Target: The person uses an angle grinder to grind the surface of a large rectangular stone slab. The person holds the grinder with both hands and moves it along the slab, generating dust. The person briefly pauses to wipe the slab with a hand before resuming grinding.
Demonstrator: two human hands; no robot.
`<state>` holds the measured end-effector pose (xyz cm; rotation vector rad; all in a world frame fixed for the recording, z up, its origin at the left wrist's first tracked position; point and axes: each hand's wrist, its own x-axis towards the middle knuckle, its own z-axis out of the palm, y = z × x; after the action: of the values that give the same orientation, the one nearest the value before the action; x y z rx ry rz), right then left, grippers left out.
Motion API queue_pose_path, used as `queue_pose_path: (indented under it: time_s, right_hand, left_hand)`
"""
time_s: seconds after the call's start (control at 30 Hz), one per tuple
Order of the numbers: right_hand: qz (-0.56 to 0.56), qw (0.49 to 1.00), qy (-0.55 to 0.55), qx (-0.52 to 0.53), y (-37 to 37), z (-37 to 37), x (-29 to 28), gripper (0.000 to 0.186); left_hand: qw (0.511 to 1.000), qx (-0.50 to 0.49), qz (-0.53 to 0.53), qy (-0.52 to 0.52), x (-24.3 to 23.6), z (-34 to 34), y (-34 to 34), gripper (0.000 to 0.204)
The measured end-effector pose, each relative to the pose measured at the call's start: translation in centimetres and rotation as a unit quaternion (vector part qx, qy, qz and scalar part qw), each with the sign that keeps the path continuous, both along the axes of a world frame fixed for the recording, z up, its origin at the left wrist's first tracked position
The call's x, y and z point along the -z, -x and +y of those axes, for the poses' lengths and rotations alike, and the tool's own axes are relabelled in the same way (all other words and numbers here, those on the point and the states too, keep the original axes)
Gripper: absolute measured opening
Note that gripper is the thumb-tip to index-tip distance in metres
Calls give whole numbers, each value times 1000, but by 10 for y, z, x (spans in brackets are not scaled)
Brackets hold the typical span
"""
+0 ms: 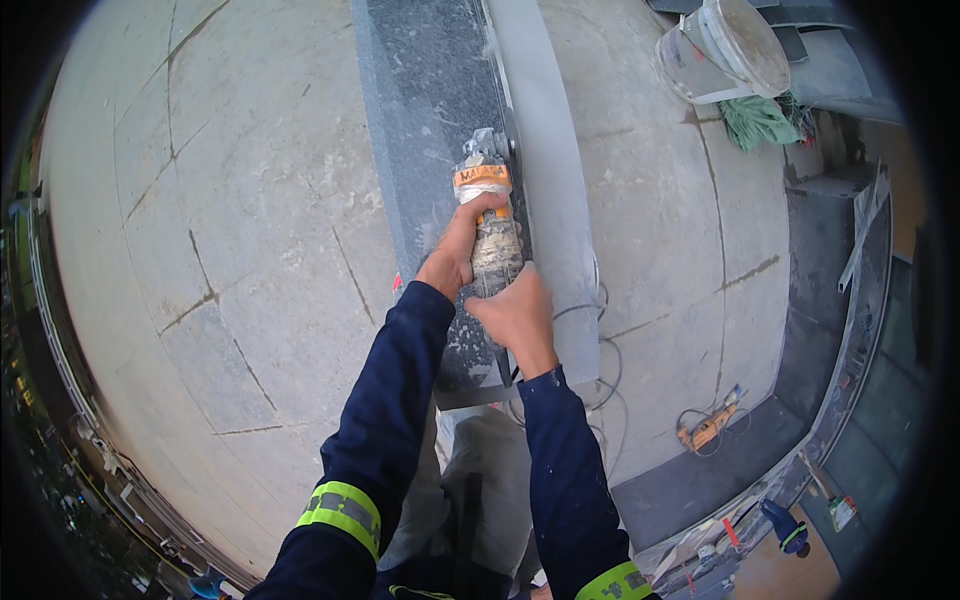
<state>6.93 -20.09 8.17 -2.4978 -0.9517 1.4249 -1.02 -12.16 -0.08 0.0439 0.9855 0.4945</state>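
Both of my hands are closed round a dusty orange and grey angle grinder [497, 240]. My left hand [460, 243] grips its body just behind the head, thumb along the top. Farther back, near the cord end, my right hand [520, 308] wraps the handle. The grinder's head lies at the right edge of a long dark grey stone slab [420, 90], where its disc is seen edge-on and mostly hidden. Pale dust streaks the slab. Alongside it on the right runs a light grey strip [545, 120].
Large concrete floor slabs [270, 200] with dark joints spread on both sides. A white bucket [715, 55] and green cloth [757, 122] stand upper right. A cable [612, 375] loops beside the slab. An orange power tool [710, 425] lies near a low dark stone ledge [700, 490].
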Motion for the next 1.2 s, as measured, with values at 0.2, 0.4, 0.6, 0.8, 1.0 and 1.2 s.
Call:
queue_pose_path:
  time_s: [0.2, 0.4, 0.6, 0.8, 1.0, 1.2]
  right_hand:
    - [-12, 1000, 15, 1, 0, -3, 1, 59]
    - [-15, 1000, 4, -9, 0, -12, 5, 58]
    - [-5, 1000, 4, 1, 1, -18, -3, 58]
    - [-3, 1000, 5, 1, 1, -5, -4, 57]
    - [7, 1000, -7, -7, -4, 41, 12, 57]
    - [2, 1000, 0, 6, -4, 64, 5, 57]
  left_hand:
    - [1000, 1, -1, -3, 3, -5, -1, 49]
    - [1000, 3, 4, 9, 1, -11, 0, 48]
    - [1000, 5, 9, 8, -2, -20, 1, 47]
    - [1000, 4, -4, 11, 0, -7, 1, 46]
    - [1000, 0, -6, -17, 14, 42, -2, 45]
    - [1000, -4, 0, -23, 16, 62, -4, 46]
